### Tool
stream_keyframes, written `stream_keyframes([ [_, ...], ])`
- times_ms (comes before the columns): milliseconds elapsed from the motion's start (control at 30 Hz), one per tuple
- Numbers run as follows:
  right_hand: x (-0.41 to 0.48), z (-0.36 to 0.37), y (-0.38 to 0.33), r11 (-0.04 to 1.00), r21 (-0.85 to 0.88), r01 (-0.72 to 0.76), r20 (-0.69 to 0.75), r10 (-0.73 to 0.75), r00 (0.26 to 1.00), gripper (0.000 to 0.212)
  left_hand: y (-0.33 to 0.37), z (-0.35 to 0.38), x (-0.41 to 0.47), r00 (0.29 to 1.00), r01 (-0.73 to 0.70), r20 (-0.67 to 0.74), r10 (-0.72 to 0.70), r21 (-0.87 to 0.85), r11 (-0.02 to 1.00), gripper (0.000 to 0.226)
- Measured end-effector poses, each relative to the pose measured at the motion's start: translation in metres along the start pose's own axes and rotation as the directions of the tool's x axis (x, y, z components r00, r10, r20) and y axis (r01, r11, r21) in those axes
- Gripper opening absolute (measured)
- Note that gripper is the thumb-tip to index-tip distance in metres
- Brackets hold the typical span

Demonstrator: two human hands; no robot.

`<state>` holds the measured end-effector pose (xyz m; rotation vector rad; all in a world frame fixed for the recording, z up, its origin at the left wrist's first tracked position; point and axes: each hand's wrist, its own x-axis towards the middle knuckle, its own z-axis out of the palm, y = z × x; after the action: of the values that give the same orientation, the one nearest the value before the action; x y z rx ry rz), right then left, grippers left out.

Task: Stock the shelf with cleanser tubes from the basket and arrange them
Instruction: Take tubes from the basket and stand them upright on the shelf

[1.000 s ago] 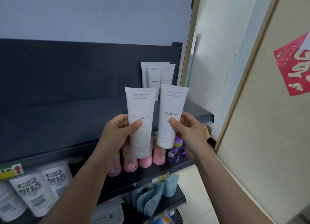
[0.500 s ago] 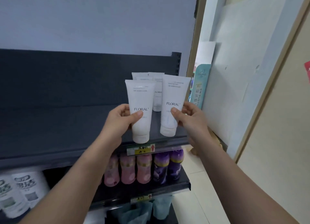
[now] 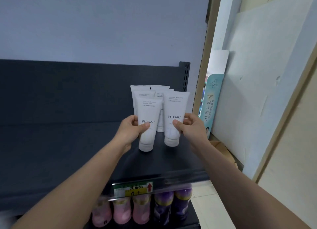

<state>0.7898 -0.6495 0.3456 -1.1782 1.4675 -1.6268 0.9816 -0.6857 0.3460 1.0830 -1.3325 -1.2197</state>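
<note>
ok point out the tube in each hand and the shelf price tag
left-hand tube (image 3: 149, 112): head view, white body above the FLORAL print
right-hand tube (image 3: 175, 107): head view, white body above the FLORAL print
price tag (image 3: 133, 192): head view, yellow patch of its face

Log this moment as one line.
left hand: grips left tube | right hand: grips right tube | both tubes cap-down over shelf | stocked tubes behind

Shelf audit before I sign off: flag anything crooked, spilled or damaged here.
Nothing stands out. The left hand grips the left tube, the right hand the right tube, both upright, cap down, in front of the back tubes on the shelf. No spill or damage shows.
</note>
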Motion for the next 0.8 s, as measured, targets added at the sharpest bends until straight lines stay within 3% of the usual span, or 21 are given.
stream_keyframes([
  [267, 0.035, 0.006, 0.023, 1.0, -0.026, 0.013, 0.045, -0.011, 0.999, 0.029, -0.007, 0.011, 0.03, 1.0, -0.01, -0.001, 0.01, 0.044, 0.999, 0.028],
  [600, 0.048, 0.008, 0.028, 0.99, -0.1, 0.099, 0.124, -0.086, 0.989, 0.027, -0.01, 0.018, 0.032, 0.996, -0.055, -0.065, 0.063, 0.129, 0.99, 0.017],
  [800, 0.044, 0.003, 0.032, 0.976, -0.181, 0.122, 0.168, -0.091, 0.982, 0.048, -0.007, 0.018, 0.019, 0.988, -0.084, -0.102, 0.115, 0.271, 0.959, 0.026],
])
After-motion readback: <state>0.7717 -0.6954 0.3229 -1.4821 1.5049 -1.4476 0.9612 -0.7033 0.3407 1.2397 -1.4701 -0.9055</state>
